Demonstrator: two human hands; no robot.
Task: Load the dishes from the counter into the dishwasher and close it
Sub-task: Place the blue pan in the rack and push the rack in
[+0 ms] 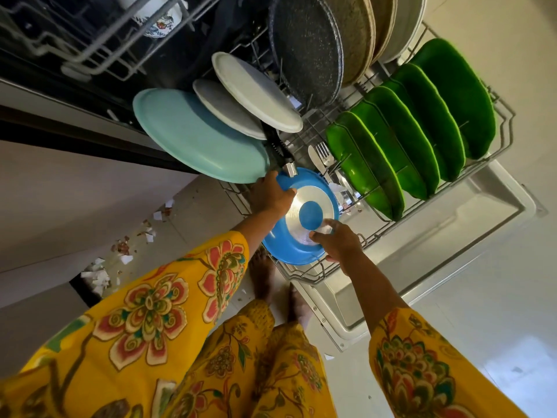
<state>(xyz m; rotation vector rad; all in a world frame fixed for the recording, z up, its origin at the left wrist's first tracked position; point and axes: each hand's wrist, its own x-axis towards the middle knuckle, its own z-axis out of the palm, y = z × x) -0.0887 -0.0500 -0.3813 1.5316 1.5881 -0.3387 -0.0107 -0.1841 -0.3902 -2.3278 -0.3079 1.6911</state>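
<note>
A blue frying pan (289,248) stands on edge at the near end of the dishwasher's pulled-out lower rack (509,122), its silver base facing me and its black handle (278,146) pointing up. My left hand (269,196) grips the pan's upper left rim. My right hand (339,244) holds its lower right rim, with fingers on the base. A large teal plate (199,137), two pale plates (256,92), a dark speckled pan (307,49) and several green dishes (422,122) stand in the rack.
The open dishwasher door (452,236) lies flat below the rack. Cutlery (321,158) stands in a basket mid-rack. The upper rack (78,49) holds a patterned cup (159,22). White and brown scraps (126,251) litter the floor at left. My bare feet (262,276) stand beside the door.
</note>
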